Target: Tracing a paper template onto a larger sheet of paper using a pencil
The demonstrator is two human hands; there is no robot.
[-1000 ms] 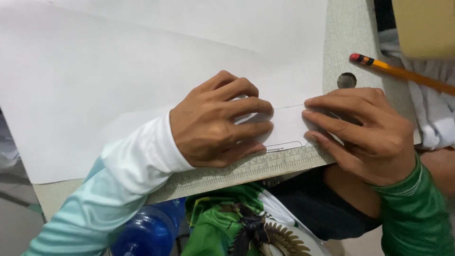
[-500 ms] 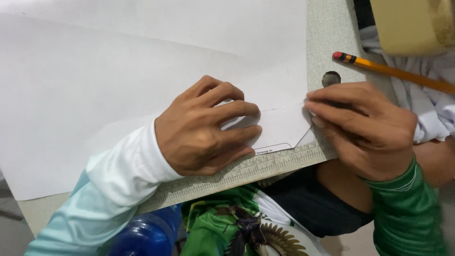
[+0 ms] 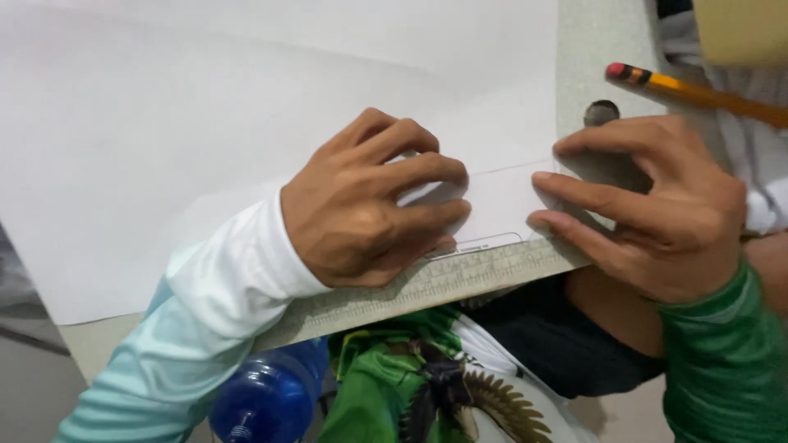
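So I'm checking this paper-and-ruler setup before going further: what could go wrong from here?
The ruler lies along the table edge, part of it seemingly past the edge, so it could tip or slide if the left hand eases off. The right hand pins only the corner of the large white sheet, which might shift or crease. The pencil lies off to the side and may roll out of reach.

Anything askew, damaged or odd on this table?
Nothing damaged or spilled. The white paper sheet and clear ruler lie slanted to the table edge, both pinned flat by the left hand and right hand. A pencil lies aside.
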